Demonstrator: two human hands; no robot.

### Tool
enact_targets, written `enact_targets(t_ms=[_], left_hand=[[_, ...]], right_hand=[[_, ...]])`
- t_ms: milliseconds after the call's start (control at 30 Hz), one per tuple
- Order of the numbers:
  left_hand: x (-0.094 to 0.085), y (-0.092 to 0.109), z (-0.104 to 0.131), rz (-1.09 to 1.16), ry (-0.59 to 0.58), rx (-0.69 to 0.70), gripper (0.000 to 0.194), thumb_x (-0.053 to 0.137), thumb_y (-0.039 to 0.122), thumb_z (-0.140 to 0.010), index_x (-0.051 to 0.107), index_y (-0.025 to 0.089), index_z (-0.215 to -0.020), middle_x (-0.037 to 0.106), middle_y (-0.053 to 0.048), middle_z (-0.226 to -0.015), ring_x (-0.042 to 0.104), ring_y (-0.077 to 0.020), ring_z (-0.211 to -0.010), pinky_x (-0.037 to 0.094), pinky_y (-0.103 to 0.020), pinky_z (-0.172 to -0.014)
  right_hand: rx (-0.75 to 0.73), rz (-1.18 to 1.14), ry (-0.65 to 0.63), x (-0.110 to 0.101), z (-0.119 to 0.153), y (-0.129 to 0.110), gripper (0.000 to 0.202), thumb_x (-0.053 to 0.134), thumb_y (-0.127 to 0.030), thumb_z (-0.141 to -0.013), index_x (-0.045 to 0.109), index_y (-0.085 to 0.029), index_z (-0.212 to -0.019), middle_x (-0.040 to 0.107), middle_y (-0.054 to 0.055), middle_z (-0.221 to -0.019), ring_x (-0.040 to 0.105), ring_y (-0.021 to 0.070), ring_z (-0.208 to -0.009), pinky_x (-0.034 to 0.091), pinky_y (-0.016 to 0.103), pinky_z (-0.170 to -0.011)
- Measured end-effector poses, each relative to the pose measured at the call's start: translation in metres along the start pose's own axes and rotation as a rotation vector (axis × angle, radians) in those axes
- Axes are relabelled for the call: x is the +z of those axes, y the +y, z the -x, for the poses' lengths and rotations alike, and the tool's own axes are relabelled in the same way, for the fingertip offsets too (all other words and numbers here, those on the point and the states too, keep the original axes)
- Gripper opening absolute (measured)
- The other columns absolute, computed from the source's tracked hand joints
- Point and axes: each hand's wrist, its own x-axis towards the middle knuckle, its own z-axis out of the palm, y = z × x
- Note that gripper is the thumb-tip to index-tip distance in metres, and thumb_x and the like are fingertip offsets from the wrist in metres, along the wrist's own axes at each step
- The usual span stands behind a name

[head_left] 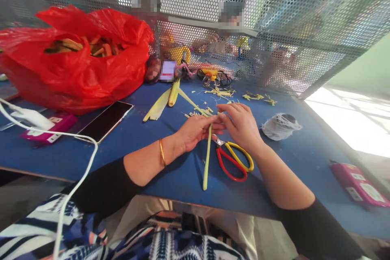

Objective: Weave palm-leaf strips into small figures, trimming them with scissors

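The strip's (pixel 207 158) top end is hidden between the fingertips of the left hand (pixel 195 131) and right hand (pixel 242 124). The bag (pixel 76 61) hides most of its contents. The pink box (pixel 361 185) is cut by the right edge.

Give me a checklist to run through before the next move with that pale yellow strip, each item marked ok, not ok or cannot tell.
1. Both hands on the pale yellow strip: ok; left hand and right hand meet at its upper end.
2. Strip supported: ok; it lies along the blue table, its lower end near the front edge.
3. Scissors within reach: ok; they lie beside the right wrist, blades hidden under the hand.
4. Scissors closed: cannot tell.
5. Smartphone out of the way: ok; it lies left, apart from the hands.
6. Work spot free of yellow scraps: not ok; offcuts lie just beyond the fingers.
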Motion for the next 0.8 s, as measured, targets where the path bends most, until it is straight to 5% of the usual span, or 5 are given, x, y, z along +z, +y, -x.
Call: enact_targets(t_ms=[233,400,500,633,800], left_hand=[[-0.002,0.007,0.001,0.003,0.005,-0.039,0.024,0.054,0.020,-0.091,0.073,0.011,-0.081,0.075,-0.010,-0.076,0.069,-0.0147,-0.067,0.051,-0.023,-0.062],[0.000,0.007,-0.001,0.104,0.088,-0.002,0.027,0.050,0.020,-0.094,0.072,0.011,-0.082,0.076,-0.010,-0.083,0.070,-0.0145,-0.074,0.054,-0.026,-0.074],[0.000,0.006,-0.003,0.171,0.119,0.079,0.027,0.049,0.021,-0.095,0.072,0.011,-0.084,0.075,-0.010,-0.084,0.070,-0.0136,-0.077,0.053,-0.025,-0.079],[0.000,0.004,-0.003,0.144,0.134,0.096,0.026,0.050,0.023,-0.095,0.071,0.011,-0.085,0.075,-0.010,-0.086,0.069,-0.0145,-0.077,0.053,-0.025,-0.074],[-0.003,0.005,-0.002,-0.022,0.166,0.152,0.023,0.056,0.024,-0.091,0.072,0.012,-0.080,0.076,-0.009,-0.082,0.066,-0.0115,-0.065,0.047,-0.020,-0.057]], right_hand=[[0.053,-0.119,-0.188,-0.002,-0.001,0.014,0.033,0.035,-0.033,-0.099,0.066,-0.022,-0.104,0.074,0.005,-0.102,0.066,0.0208,-0.096,0.032,0.048,-0.106],[0.222,0.086,0.228,-0.005,0.003,-0.009,0.029,0.053,-0.044,-0.089,0.067,-0.019,-0.083,0.070,0.011,-0.090,0.061,0.0247,-0.086,0.043,0.039,-0.080],[0.370,-0.128,-0.026,0.003,0.009,-0.031,0.035,0.054,-0.047,-0.086,0.059,-0.020,-0.064,0.059,0.002,-0.060,0.052,0.0156,-0.057,0.037,0.029,-0.057],[0.471,-0.548,-0.353,0.018,0.011,-0.042,0.024,0.055,-0.037,-0.084,0.054,-0.020,-0.067,0.060,-0.001,-0.060,0.053,0.0126,-0.053,0.037,0.025,-0.054],[0.461,-0.341,-0.198,0.002,0.004,-0.029,0.029,0.045,-0.040,-0.090,0.051,-0.022,-0.069,0.054,-0.002,-0.057,0.048,0.0130,-0.050,0.030,0.025,-0.052]])
